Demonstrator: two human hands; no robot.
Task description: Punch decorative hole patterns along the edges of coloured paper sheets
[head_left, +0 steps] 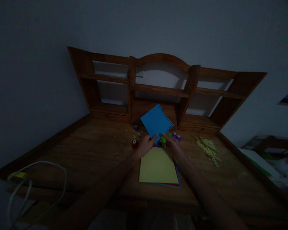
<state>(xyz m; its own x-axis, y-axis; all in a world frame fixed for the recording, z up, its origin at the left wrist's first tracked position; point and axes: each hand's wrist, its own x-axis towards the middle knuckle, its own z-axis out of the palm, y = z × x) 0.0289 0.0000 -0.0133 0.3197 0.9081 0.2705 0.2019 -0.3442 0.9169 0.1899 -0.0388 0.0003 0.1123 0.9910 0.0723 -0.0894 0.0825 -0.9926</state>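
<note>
A blue sheet of paper (156, 120) is held up at a tilt above the desk, with a row of small punched holes along its right edge. My left hand (146, 145) is closed on its lower left part, thumb on top. In my right hand (172, 143) is a small green craft punch (163, 139), at the sheet's lower right edge. Below both hands lies a stack of paper, a yellow sheet (158, 166) on top with red and blue edges showing under it. Dim light hides my right fingertips.
Purple punches (178, 138), another green punch (169, 134) and a red punch (134, 144) stand nearby. Small paper bits (139, 134) are scattered at left. Punched yellow strips (208, 147) lie right. A wooden shelf (158, 90) backs the desk; a white cable (64, 179) loops at left.
</note>
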